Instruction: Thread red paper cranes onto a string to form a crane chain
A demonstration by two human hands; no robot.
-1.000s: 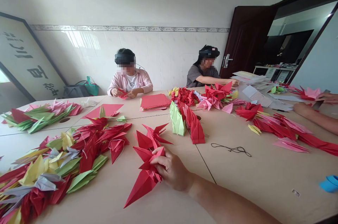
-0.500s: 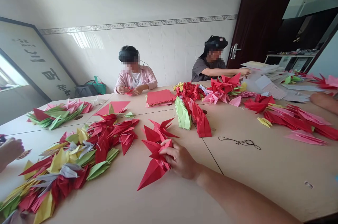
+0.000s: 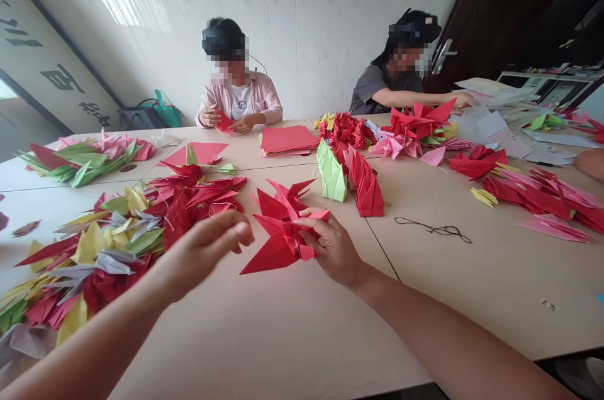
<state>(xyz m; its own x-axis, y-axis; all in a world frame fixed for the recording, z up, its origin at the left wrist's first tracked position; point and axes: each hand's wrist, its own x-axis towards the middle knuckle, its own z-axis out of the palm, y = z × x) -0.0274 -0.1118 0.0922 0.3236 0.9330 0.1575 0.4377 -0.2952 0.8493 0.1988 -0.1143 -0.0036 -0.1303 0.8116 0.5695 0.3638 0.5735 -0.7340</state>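
- my right hand (image 3: 335,255) has the spiky red origami cluster (image 3: 274,249) pinched, thumb and fingers closed on its right side
- cluster's over the tabletop (image 3: 264,337), right in front of me
- left hand (image 3: 207,249) is empty, fingers loosely open, between cluster and the multicoloured origami pile (image 3: 108,239)
- black cord (image 3: 433,228) lies off to the right

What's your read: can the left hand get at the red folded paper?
Probably yes: the left hand looks empty and slightly open beside the red folded paper, with nothing visible between them; the right hand grips its opposite side.
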